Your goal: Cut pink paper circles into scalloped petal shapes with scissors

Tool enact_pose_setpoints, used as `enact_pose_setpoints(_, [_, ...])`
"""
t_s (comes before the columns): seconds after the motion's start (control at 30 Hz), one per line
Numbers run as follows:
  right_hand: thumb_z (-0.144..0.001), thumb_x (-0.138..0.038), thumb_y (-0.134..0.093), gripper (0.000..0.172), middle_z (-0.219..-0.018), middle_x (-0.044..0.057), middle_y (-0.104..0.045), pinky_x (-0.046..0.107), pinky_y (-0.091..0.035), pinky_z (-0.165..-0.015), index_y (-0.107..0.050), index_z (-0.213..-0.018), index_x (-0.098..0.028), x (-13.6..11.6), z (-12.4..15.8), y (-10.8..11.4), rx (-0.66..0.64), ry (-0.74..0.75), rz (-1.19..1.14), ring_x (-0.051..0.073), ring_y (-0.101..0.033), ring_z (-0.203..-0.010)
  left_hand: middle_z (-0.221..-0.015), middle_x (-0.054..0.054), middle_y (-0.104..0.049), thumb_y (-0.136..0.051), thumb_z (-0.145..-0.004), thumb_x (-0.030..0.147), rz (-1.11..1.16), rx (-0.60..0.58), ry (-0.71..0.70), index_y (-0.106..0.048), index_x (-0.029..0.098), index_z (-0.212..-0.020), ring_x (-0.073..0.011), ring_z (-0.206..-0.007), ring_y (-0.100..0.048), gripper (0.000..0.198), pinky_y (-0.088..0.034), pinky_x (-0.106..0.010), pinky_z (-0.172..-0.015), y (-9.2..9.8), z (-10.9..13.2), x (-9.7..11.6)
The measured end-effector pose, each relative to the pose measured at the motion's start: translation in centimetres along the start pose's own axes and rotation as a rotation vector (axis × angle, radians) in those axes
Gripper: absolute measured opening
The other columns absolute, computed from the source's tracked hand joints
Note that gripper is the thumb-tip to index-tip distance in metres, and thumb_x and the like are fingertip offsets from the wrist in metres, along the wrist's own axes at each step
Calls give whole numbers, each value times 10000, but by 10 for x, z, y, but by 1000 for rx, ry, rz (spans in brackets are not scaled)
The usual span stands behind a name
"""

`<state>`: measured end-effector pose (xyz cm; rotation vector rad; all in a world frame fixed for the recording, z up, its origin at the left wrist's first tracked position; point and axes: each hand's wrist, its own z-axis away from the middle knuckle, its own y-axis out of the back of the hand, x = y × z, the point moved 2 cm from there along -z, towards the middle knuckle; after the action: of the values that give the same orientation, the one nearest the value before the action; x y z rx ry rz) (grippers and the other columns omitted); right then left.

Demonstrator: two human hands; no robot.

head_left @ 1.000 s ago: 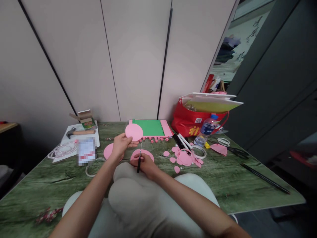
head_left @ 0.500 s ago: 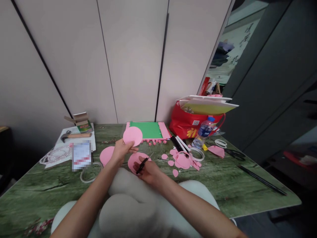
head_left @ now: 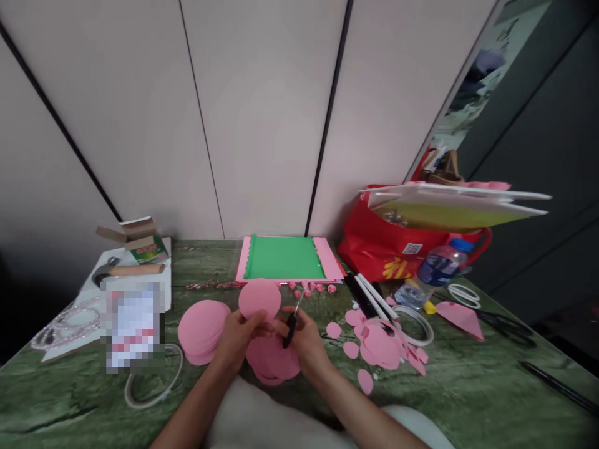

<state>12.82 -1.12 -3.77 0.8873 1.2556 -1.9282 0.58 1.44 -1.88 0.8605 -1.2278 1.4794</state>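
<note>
Pinched in the fingers of my left hand (head_left: 241,337) is a pink paper circle (head_left: 259,300), held upright above the table. My right hand (head_left: 304,340) is closed on small black-handled scissors (head_left: 290,329), their thin metal tip pointing up and away from me. Its fingertips are close to the lower edge of the circle; whether they touch it I cannot tell. Below both hands lies a pile of pink paper circles (head_left: 274,365). Left of my left hand sits a neater stack of pink circles (head_left: 202,330).
Behind the hands is a green sheet with pink borders (head_left: 285,257). To the right lie pink paper scraps (head_left: 381,346), tape (head_left: 414,325), pens (head_left: 369,293), a water bottle (head_left: 437,271) and a red bag (head_left: 374,240). On the left are a hammer (head_left: 135,270) and a white ring (head_left: 154,380).
My left hand has lowered the pink circle toward me, and my right hand has risen with the scissors to meet it. The head view has shifted closer to the table.
</note>
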Motion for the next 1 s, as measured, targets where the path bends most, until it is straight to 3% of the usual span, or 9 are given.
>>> enact_pose_setpoints(0.27, [-480,-282,-820,429,-580,-34,-631,204,-410,-428,-569,-810,-172,-7,-2,13,-15,99,41,116,-569,-498,-501,-55,-673,-774,-557,256,-90,-91,82,-672,66,-676,-127,-428,-591,247,-493,-218,-451,3,1,-7])
enact_pose_setpoints(0.53, [-481,-247,-818,368,-559,-54,-597,183,-376,-428,-577,-753,-187,-20,-2,15,-39,231,183,103,-525,-506,-436,-69,-638,-691,-651,385,-225,-199,66,-664,85,-548,-149,-384,-578,319,-467,-236,-420,-2,7,-2])
enact_pose_setpoints(0.63, [-471,-267,-823,390,-576,-45,-613,201,-413,-485,-583,-769,-187,-20,-3,14,-83,218,193,118,-551,-550,-399,-61,-610,-674,-662,398,-271,-158,16,-639,95,-487,-139,-349,-547,351,-430,-227,-387,-1,7,1])
enact_pose_setpoints(0.73, [-463,-305,-823,425,-566,-44,-612,216,-421,-481,-592,-799,-187,-16,-1,10,-172,143,224,128,-556,-537,-403,-46,-607,-665,-670,397,-162,-47,-57,-646,98,-518,-132,-359,-537,335,-419,-224,-394,4,5,7])
enact_pose_setpoints(0.87, [-491,-277,-808,360,-526,-62,-580,197,-379,-467,-600,-768,-175,-11,8,2,-328,51,295,90,-506,-470,-452,-55,-636,-693,-638,371,-25,50,-78,-668,90,-571,-141,-410,-556,290,-440,-238,-444,8,4,14])
enact_pose_setpoints(1.0, [-516,-235,-784,311,-522,-64,-582,194,-353,-471,-572,-740,-194,-8,14,-1,-361,12,302,94,-503,-468,-466,-51,-642,-706,-617,372,-3,123,-106,-673,90,-612,-156,-427,-563,284,-436,-252,-449,8,5,18])
